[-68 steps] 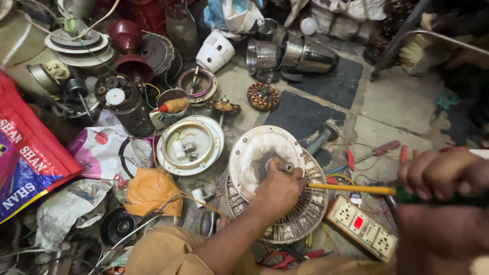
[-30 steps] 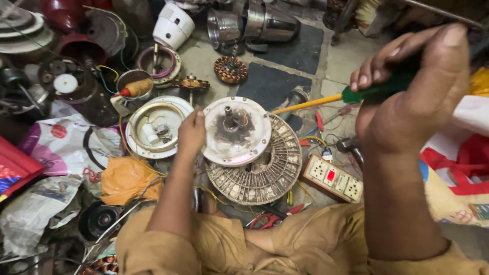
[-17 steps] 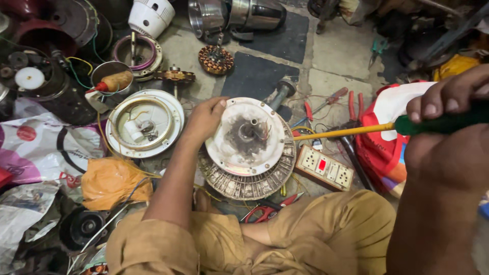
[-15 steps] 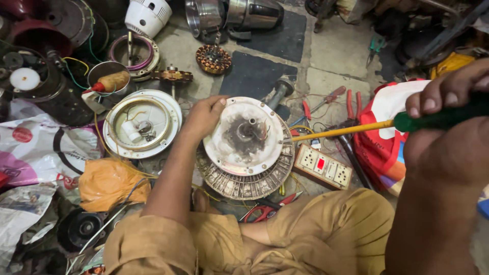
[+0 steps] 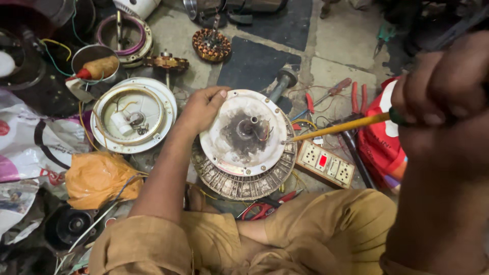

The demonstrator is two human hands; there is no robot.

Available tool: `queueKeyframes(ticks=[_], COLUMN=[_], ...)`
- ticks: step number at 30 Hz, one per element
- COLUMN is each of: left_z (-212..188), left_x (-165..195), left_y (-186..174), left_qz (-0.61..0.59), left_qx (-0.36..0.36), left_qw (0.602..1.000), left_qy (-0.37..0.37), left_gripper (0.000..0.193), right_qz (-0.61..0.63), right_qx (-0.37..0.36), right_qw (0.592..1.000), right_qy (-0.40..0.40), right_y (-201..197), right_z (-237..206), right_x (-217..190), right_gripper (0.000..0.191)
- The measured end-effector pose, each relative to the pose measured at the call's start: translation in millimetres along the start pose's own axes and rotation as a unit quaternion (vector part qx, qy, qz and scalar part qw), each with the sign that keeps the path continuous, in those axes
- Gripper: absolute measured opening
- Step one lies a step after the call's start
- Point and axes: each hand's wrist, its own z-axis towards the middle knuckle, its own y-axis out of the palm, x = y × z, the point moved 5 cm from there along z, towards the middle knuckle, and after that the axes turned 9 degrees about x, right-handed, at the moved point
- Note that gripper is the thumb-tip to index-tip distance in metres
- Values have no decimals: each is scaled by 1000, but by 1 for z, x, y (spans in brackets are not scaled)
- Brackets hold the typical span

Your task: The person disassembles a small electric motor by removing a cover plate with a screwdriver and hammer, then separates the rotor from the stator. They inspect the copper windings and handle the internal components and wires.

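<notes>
Far left of the round white motor cover [image 5: 244, 133]: crumpled plastic bags [image 5: 25, 147], an orange cloth bundle [image 5: 99, 178] and a black round part [image 5: 71, 226] low on the floor. Nearer, just left of the motor cover: a second white round housing [image 5: 133, 114] with loose wires inside, a metal cup [image 5: 94, 58] holding a brown-handled tool above it. Left hand [image 5: 201, 108] reaching across, fingers curled over the motor cover's upper-left rim, thumb on top, gripping it. Motor cover itself tilted, grimy at the hub, resting on a ribbed, dusty fan motor body [image 5: 244, 178] on the floor, directly ahead of the tan-clothed knees. Above the motor cover: a copper-wound stator [image 5: 211, 46] and a dark mat [image 5: 254, 63], with bare concrete between. Below it: red-handled scissors [image 5: 262, 209] wedged against the leg. Just right of the motor cover: a white switch-and-socket board [image 5: 326, 164], red-handled pliers [image 5: 356, 97], a small screwdriver and tangled wires crowding that edge. Yellow screwdriver shaft [image 5: 338, 127] angled down, tip near the cover's right rim. Right hand [image 5: 443, 97] close to the camera, fist wrapped tight round the green handle, blocking much of the right side. Red-and-white bag [image 5: 379, 147] behind it.
</notes>
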Motion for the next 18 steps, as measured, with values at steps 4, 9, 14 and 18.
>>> queueKeyframes(ticks=[4, 9, 14, 18], left_z=[0, -2, 0, -23], left_x=[-2, -10, 8, 57], left_y=[0, 3, -3, -23], left_qz=[9, -35, -9, 123], left_qx=[-4, -15, -7, 97], left_qw=[1000, 999, 999, 986], left_qy=[23, 26, 48, 55], left_gripper=[36, 35, 35, 34], right_qz=[3, 6, 125, 145], right_qx=[33, 14, -87, -80], right_qw=[999, 1000, 986, 985], right_qy=[12, 22, 73, 51], right_y=[-16, -6, 43, 69], right_z=[5, 11, 36, 36], right_x=[14, 24, -3, -33], right_gripper=[42, 37, 36, 41])
